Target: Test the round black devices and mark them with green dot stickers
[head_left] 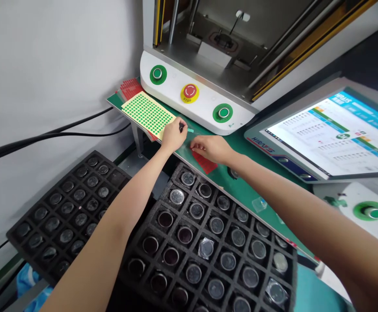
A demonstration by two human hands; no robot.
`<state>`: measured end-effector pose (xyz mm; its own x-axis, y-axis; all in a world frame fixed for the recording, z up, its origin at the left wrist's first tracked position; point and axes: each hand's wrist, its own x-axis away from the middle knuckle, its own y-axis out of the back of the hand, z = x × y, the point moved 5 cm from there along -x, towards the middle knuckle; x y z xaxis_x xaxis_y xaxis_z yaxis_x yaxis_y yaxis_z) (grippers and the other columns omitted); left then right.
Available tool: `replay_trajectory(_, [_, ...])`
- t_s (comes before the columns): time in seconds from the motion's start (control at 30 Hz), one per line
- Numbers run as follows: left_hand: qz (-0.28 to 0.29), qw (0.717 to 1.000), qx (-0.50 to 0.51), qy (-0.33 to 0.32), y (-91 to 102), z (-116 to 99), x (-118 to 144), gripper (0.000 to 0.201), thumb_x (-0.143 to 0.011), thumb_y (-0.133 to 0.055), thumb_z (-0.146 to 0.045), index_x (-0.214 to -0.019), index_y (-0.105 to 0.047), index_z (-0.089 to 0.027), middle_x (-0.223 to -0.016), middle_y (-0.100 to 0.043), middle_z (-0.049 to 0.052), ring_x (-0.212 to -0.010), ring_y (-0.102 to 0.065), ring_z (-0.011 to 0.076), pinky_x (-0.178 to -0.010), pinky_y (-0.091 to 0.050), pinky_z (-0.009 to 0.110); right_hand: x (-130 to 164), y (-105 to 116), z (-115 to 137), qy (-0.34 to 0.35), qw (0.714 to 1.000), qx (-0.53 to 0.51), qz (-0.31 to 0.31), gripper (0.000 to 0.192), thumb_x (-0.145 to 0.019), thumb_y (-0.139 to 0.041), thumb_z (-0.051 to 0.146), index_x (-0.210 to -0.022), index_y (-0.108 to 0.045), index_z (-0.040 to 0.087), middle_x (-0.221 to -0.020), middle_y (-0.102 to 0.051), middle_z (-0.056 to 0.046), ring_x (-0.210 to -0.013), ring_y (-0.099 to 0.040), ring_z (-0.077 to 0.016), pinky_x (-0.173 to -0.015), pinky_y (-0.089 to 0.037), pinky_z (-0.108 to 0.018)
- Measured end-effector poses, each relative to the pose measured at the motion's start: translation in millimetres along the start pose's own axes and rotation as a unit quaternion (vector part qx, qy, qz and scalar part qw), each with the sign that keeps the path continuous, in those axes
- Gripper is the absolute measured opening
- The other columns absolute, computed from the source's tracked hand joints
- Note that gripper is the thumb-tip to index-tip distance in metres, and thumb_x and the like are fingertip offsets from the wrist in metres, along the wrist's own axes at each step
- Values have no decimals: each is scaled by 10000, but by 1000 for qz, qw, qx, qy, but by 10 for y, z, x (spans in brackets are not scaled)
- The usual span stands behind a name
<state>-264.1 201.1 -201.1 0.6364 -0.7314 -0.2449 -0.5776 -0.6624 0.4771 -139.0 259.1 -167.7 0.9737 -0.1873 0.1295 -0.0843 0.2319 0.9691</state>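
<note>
My left hand is closed around a small dark piece, mostly hidden by the fingers. From that hand a short green tab sticks out to the right. The hand rests at the right corner of a pale yellow sheet of green dot stickers. My right hand is a little to the right, its thumb and fingertips pinched together above a red sheet. Whatever lies between those fingertips is too small to name. Both hands are over the green bench mat.
Nearest me, a black foam tray holds round watch-like pieces; another foam tray lies left. Behind stands a press machine with green buttons and a red stop button. A monitor is right. Black cables cross the left.
</note>
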Motion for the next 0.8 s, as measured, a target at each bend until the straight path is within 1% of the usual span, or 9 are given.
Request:
replay_trajectory(0.07, [0,1000,-3,-2,-5,4,1,77,-867,-562,-138,-822,-576,-199,-745,-664,12,-752,-706,185,-718,-501,279,-19,9,1,-7,1000,11,8,214,-877,-541,186,-1033,-687,202,-888,-739,-29,-730,-649,-177,-594,-377,-252])
replay_trajectory(0.17, [0,1000,-6,-5,-12,5,2,73,-869,-558,-141,-828,-576,-199,-763,-670,16,-769,-705,188,-723,-501,282,-36,29,21,-4,999,30,23,283,-896,-526,200,-1141,-669,204,-965,-747,-40,-804,-668,-200,-596,-372,-264])
replay_trajectory(0.23, [-1,1000,-8,-6,-13,3,3,71,-870,-555,-139,-833,-576,-195,-763,-670,21,-766,-704,189,-718,-500,282,-45,44,42,4,998,44,37,267,-906,-516,201,-1100,-698,207,-1043,-744,-49,-871,-673,-216,-617,-381,-275])
replay_trajectory(0.3, [0,1000,-9,-7,-12,-1,6,71,-872,-553,-137,-836,-576,-193,-756,-667,23,-757,-702,188,-709,-499,282,-58,59,57,8,997,57,51,245,-907,-512,201,-1024,-727,206,-1059,-746,-51,-894,-674,-224,-631,-388,-284])
replay_trajectory(0.5, [2,1000,-16,-10,1,-20,22,64,-875,-552,-139,-849,-578,-192,-785,-677,30,-754,-701,187,-708,-500,287,-128,102,62,-8,993,88,80,197,-884,-544,222,-962,-724,209,-910,-759,-42,-797,-672,-216,-609,-372,-280])
replay_trajectory(0.57, [0,1000,-19,-11,5,-24,24,67,-872,-554,-138,-843,-575,-195,-794,-680,30,-761,-699,187,-714,-501,289,-151,116,63,-17,992,95,86,184,-873,-563,233,-976,-714,205,-869,-758,-44,-766,-667,-214,-602,-363,-276])
replay_trajectory(0.7, [-5,1000,-20,-13,7,-22,21,77,-865,-560,-135,-826,-566,-201,-792,-680,26,-759,-694,186,-723,-502,291,-167,144,76,-22,991,98,92,264,-877,-573,242,-1118,-673,205,-879,-759,-45,-766,-660,-208,-607,-355,-265])
replay_trajectory(0.73, [-5,1000,-19,-14,6,-21,20,79,-866,-558,-135,-824,-565,-202,-782,-677,24,-754,-693,184,-720,-502,289,-165,146,80,-21,991,97,94,258,-878,-573,235,-1110,-681,202,-885,-758,-48,-774,-659,-206,-610,-355,-264])
replay_trajectory(0.8, [-6,1000,-16,-13,4,-16,20,82,-870,-552,-137,-823,-563,-204,-766,-672,19,-743,-691,180,-711,-501,283,-159,141,88,-16,991,92,98,218,-879,-566,214,-1037,-715,201,-898,-756,-53,-791,-657,-202,-615,-355,-266])
